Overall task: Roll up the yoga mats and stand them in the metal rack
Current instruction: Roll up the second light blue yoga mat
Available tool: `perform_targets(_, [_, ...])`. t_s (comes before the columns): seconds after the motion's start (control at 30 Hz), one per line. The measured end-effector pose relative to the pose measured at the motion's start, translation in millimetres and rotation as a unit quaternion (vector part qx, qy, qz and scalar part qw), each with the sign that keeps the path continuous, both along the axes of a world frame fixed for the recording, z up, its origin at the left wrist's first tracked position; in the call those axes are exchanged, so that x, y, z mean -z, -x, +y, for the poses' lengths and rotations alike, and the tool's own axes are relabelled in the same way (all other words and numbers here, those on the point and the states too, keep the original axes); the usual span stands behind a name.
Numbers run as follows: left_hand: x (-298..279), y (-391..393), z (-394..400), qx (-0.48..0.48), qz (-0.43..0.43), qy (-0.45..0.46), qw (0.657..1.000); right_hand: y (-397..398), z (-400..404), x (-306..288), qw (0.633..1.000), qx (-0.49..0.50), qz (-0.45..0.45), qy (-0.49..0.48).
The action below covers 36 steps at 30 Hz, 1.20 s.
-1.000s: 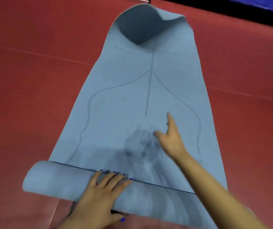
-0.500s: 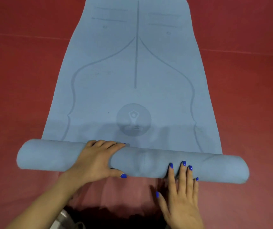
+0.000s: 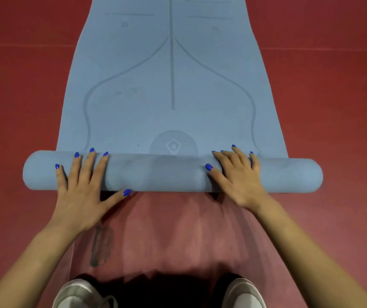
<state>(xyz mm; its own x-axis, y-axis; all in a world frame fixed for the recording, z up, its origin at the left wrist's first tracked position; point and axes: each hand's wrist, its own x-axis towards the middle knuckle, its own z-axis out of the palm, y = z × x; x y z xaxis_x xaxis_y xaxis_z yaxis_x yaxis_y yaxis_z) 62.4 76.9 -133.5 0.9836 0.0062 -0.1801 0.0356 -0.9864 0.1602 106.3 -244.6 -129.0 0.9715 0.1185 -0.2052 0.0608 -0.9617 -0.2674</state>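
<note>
Blue foam yoga mat (image 3: 171, 85) is lying on the red floor (image 3: 333, 107), with its near end already rolled into a thick tube (image 3: 156, 174). Left hand (image 3: 82, 190) is resting flat on the left part of this tube, fingers straight and spread, thumb stretching along the near side. Right hand (image 3: 238, 176) is pressing on the right part, fingers only slightly bent over the top. Two grey shoes (image 3: 82, 294) are showing well behind the tube.

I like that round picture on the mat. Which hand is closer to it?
Right. The right hand rests on the roll just beside the round picture. The left hand rests on the roll too, farther along toward the other end.
</note>
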Motion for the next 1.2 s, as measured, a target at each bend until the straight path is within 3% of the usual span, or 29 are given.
perform_targets(0.17, [10.4, -17.7, 6.6, 0.017, -0.03, -0.013, 0.999, -38.3, 3.4, -1.7, 0.999, 0.009, 0.038, 0.021])
perform_targets(0.33, [6.1, -49.8, 2.0, -0.006, -0.004, -0.038, 0.999, -64.0, 1.2, -2.1, 0.998, -0.029, 0.031, 0.035])
perform_targets(0.47, [2.3, -66.4, 4.4, 0.0, 0.03, -0.047, 0.998, -56.4, 0.5, -18.7, 0.985, 0.006, -0.133, -0.113])
perform_targets(0.53, [1.2, -73.9, 5.2, 0.001, 0.046, -0.061, 0.997, -39.4, -1.1, -22.0, 0.976, 0.007, -0.184, -0.119])
perform_targets(0.6, [0.3, -80.5, 5.8, 0.006, 0.046, -0.064, 0.997, -25.4, -6.1, -17.1, 0.987, -0.009, -0.153, -0.048])
perform_targets(0.7, [1.0, -86.1, 7.9, 0.035, 0.029, -0.088, 0.995, -18.2, -17.2, 0.7, 0.995, -0.053, -0.022, 0.082])
perform_targets(0.73, [1.3, -88.2, 9.5, 0.05, 0.024, -0.102, 0.993, -21.9, -21.1, 6.8, 0.992, -0.064, -0.022, 0.105])
perform_targets(0.83, [-3.8, -101.6, 12.8, 0.088, 0.05, -0.126, 0.987, -45.9, -26.4, 13.3, 0.984, -0.089, -0.069, 0.138])
perform_targets(0.97, [-11.9, -121.7, 13.4, 0.098, 0.114, -0.118, 0.982, -76.5, -28.0, -4.5, 0.974, -0.142, 0.016, 0.179])
perform_targets(1.2, [-28.6, -121.3, 12.4, 0.12, 0.14, -0.151, 0.971, -72.7, -26.8, -21.0, 0.967, -0.175, 0.035, 0.183])
